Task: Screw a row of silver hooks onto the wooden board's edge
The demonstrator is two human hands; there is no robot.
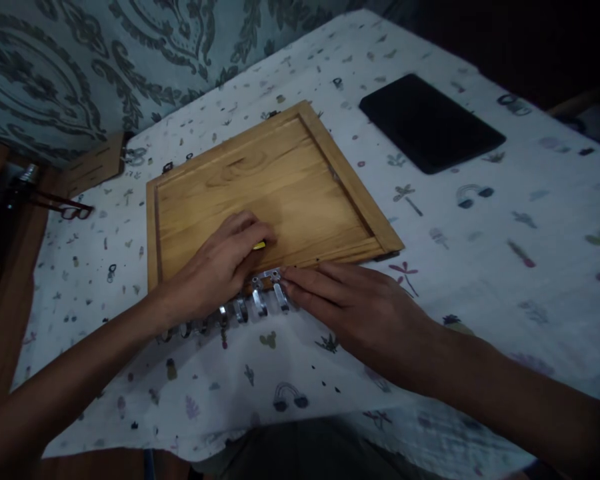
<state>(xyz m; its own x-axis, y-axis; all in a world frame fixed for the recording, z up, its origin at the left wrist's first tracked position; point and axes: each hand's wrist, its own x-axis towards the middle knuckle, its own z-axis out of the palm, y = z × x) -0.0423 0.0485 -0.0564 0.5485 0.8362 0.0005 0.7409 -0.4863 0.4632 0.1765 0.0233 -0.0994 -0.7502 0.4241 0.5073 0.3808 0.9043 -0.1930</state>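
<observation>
A framed wooden panel (260, 193) lies flat on the cloth-covered table. Along its near edge runs a metal hook rail (267, 275), its several shiny hooks hanging over the edge towards me. My left hand (225, 260) rests over the panel's near side, its fingers curled around a small yellow object (259, 245); most of that object is hidden, so its kind cannot be told. With fingers pressed together, my right hand (360, 310) grips the right end of the rail at the panel's edge. The left part of the rail is covered by my left hand and wrist.
A black tablet-like slab (430, 123) lies at the back right. At the left are red-framed glasses (75, 210) and a brown slotted card (95, 163), with scissors (135, 155) beside it. A patterned wall (145, 60) borders the patterned tablecloth (480, 280).
</observation>
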